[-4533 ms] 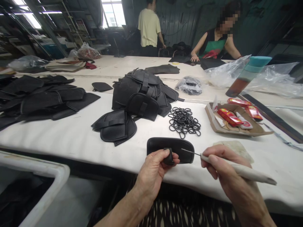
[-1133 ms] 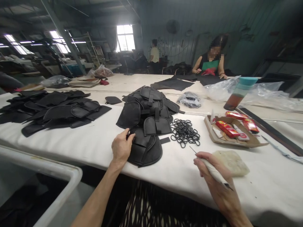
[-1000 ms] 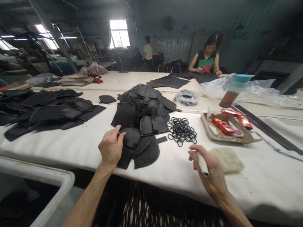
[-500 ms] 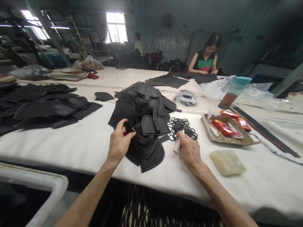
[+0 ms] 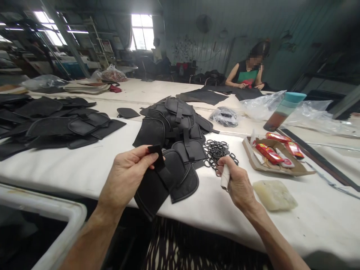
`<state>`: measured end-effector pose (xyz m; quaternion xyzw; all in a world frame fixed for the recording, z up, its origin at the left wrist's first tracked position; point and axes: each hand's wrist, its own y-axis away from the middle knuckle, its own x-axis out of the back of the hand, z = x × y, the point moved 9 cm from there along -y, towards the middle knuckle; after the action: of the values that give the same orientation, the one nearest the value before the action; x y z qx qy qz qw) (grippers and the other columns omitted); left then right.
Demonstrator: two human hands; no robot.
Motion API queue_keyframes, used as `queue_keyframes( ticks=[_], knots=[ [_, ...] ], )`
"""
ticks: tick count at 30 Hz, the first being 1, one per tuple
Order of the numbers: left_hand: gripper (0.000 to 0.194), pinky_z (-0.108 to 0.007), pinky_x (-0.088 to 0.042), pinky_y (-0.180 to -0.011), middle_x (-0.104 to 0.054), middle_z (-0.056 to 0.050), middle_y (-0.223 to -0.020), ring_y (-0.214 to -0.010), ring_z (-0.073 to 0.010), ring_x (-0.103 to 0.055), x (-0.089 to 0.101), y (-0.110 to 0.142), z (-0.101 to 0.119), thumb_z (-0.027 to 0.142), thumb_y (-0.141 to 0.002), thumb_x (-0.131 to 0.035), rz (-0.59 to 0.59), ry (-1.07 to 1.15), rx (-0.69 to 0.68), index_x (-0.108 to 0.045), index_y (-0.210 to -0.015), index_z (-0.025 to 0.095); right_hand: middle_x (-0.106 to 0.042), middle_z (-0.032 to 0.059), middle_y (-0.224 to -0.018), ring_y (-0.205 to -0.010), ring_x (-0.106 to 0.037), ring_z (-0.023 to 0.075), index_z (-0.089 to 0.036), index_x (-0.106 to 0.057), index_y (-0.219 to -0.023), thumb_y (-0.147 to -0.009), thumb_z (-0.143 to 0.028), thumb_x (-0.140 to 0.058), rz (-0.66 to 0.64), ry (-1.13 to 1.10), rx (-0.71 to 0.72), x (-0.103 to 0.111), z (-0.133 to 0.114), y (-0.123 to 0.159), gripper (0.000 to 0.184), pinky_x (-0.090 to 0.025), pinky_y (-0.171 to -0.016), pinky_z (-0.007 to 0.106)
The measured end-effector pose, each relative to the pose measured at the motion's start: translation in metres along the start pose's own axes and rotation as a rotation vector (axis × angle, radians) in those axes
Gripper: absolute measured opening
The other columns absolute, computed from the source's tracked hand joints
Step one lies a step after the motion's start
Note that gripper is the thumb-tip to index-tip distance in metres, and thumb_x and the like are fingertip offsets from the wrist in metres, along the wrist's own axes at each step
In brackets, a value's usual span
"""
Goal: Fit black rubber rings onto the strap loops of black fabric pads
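My left hand (image 5: 131,170) pinches the end of a black strap (image 5: 157,157) between thumb and fingers. The strap belongs to a black leather piece (image 5: 153,193) hanging partly over the table's front edge. My right hand (image 5: 237,178) is closed round the pale wrapped handle of an awl (image 5: 225,176), at the near right side of a pile of black metal rings (image 5: 216,150). The awl's tip is hard to make out among the rings. Just behind my left hand rises a heap of strapped black leather pieces (image 5: 180,116).
More black leather pieces (image 5: 56,123) lie at the left. A cardboard tray (image 5: 253,159) with red boxes and a yellowish block (image 5: 274,195) are at the right. Behind stand a teal-lidded bottle (image 5: 284,112) and plastic bags. Across the table sits a co-worker (image 5: 247,73). A white bin (image 5: 75,213) is at lower left.
My left hand let go of an earlier leather piece and has drawn another from the heap toward me by its strap. My right hand moved the awl left to the rings.
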<state>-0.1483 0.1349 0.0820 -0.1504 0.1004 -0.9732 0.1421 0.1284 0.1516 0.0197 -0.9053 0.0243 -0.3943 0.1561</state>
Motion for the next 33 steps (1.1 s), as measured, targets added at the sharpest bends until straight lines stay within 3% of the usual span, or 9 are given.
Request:
queue_keyframes(
  ticks=[4,6,9,11,14,19,25,33],
  knots=[
    [0.016,-0.026,-0.046,-0.054,-0.063,0.002,-0.062,-0.051,-0.0133,-0.055,-0.035,0.007,0.042,0.033,-0.074,-0.061,-0.194,-0.082,-0.058,-0.07,-0.074,0.02,-0.06,-0.0015,-0.071,-0.062,-0.059,0.0141,-0.024,-0.051,-0.089,-0.083,-0.021,-0.049,0.174,-0.281,-0.018,0.041,-0.019,0.01,0.006,-0.044,-0.053,0.023],
    [0.016,-0.025,-0.046,-0.049,-0.063,0.002,-0.065,-0.049,-0.0122,-0.054,-0.064,0.011,0.048,0.032,-0.075,-0.058,-0.362,-0.014,-0.028,-0.069,-0.072,0.02,-0.062,-0.0016,-0.075,-0.067,-0.061,0.0143,-0.025,-0.052,-0.089,-0.081,-0.022,-0.055,0.28,-0.307,0.012,0.064,-0.03,0.016,0.008,-0.047,-0.061,0.025],
    [0.015,-0.021,-0.044,-0.043,-0.061,0.0,-0.065,-0.049,-0.0107,-0.053,-0.115,0.022,0.028,0.027,-0.073,-0.056,-0.581,0.121,0.106,-0.066,-0.07,0.017,-0.064,-0.0018,-0.076,-0.067,-0.062,0.0138,-0.025,-0.054,-0.089,-0.079,-0.025,-0.061,0.341,-0.313,0.011,0.082,-0.036,0.022,0.012,-0.048,-0.062,0.025],
    [0.014,-0.02,-0.044,-0.043,-0.057,0.001,-0.059,-0.047,-0.0097,-0.051,-0.142,0.028,0.005,0.025,-0.07,-0.058,-0.619,0.18,0.19,-0.065,-0.063,0.015,-0.065,-0.0022,-0.073,-0.065,-0.062,0.0139,-0.024,-0.053,-0.088,-0.079,-0.026,-0.062,0.293,-0.359,-0.027,0.079,-0.034,0.021,0.013,-0.048,-0.06,0.024],
    [0.015,-0.02,-0.045,-0.046,-0.056,0.001,-0.058,-0.049,-0.0091,-0.05,-0.166,0.035,-0.022,0.023,-0.069,-0.057,-0.603,0.218,0.229,-0.064,-0.061,0.012,-0.064,-0.002,-0.071,-0.062,-0.061,0.0136,-0.023,-0.053,-0.088,-0.079,-0.026,-0.059,0.191,-0.444,-0.104,0.062,-0.024,0.017,0.011,-0.047,-0.058,0.024],
    [0.016,-0.021,-0.045,-0.05,-0.056,0.001,-0.061,-0.052,-0.0097,-0.05,-0.169,0.041,-0.031,0.023,-0.074,-0.054,-0.559,0.213,0.229,-0.066,-0.071,0.012,-0.061,-0.0017,-0.071,-0.062,-0.057,0.0135,-0.022,-0.051,-0.082,-0.08,-0.022,-0.051,0.047,-0.394,-0.117,0.036,-0.012,0.008,0.003,-0.043,-0.056,0.024],
    [0.022,-0.021,-0.044,-0.054,-0.062,0.0,-0.071,-0.057,-0.0109,-0.052,-0.167,0.045,-0.024,0.02,-0.077,-0.05,-0.557,0.214,0.17,-0.071,-0.084,0.016,-0.058,-0.0035,-0.07,-0.062,-0.052,0.0129,-0.023,-0.052,-0.085,-0.079,-0.015,-0.044,-0.019,-0.172,-0.072,0.026,-0.01,0.002,0.013,-0.038,-0.058,0.024],
    [0.024,-0.022,-0.04,-0.058,-0.06,0.001,-0.064,-0.059,-0.0126,-0.05,-0.166,0.049,-0.016,0.023,-0.082,-0.047,-0.562,0.06,-0.048,-0.07,-0.077,0.017,-0.057,-0.0032,-0.07,-0.063,-0.052,0.0124,-0.022,-0.051,-0.082,-0.078,-0.015,-0.046,-0.19,-0.313,-0.074,0.019,-0.011,-0.004,0.011,-0.04,-0.055,0.022]
  ],
)
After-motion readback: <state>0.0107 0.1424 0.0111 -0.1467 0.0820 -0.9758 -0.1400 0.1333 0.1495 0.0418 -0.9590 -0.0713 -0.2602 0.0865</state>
